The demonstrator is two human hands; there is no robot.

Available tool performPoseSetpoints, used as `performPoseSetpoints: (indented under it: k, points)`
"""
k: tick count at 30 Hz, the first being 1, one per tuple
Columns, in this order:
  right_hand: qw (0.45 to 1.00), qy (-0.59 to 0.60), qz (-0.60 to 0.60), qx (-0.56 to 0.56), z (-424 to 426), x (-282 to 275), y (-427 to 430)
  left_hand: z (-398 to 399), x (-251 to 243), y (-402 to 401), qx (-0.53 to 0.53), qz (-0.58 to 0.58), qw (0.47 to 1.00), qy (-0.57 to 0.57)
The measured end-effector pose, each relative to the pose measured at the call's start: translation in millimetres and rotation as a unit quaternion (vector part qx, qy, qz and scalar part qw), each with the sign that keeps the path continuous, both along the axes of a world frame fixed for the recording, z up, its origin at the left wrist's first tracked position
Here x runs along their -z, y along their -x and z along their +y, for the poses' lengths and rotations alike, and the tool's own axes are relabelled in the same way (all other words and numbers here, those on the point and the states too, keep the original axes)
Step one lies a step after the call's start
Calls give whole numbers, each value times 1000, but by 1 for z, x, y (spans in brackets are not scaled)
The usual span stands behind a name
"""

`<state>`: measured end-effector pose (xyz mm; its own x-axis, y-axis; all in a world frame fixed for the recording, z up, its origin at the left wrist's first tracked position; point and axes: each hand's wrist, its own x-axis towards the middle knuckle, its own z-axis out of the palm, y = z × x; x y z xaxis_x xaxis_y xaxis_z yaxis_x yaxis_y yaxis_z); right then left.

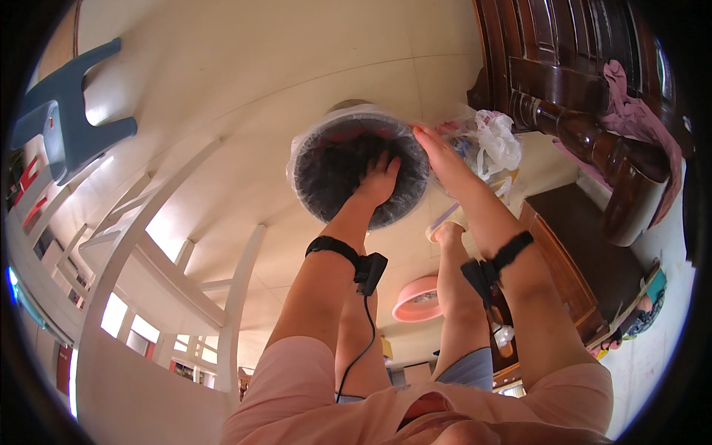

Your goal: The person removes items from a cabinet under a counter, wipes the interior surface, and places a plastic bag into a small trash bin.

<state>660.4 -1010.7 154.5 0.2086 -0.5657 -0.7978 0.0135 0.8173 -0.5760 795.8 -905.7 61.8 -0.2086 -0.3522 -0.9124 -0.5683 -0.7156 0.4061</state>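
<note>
A round bin, lined with a clear plastic bag, stands on the floor before me. Its inside is dark. My left hand reaches into it with the fingers spread against the dark inner surface; I see nothing held there, though the fingertips are in shadow. At the right rim lies my right hand, its fingers straight and its fingertips touching the edge of the plastic. Whether it pinches the liner or only rests against the bin is hidden. A black strap with a small device circles each forearm.
Crumpled plastic bags lie right of the bin. A pink basin sits near my feet. White chairs and a blue plastic stool stand at left. Dark wooden furniture with a mauve cloth is at right.
</note>
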Motion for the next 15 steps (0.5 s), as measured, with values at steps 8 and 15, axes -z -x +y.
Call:
performPoseSetpoints:
  k: [8,15]
  points:
    - [983,-94,-11,-156,-25,136,18,-28,-17,-7,159,-96,978,-97]
    - [991,-54,69,-100,-18,129,39,-39,-65,-21,68,102,983,135]
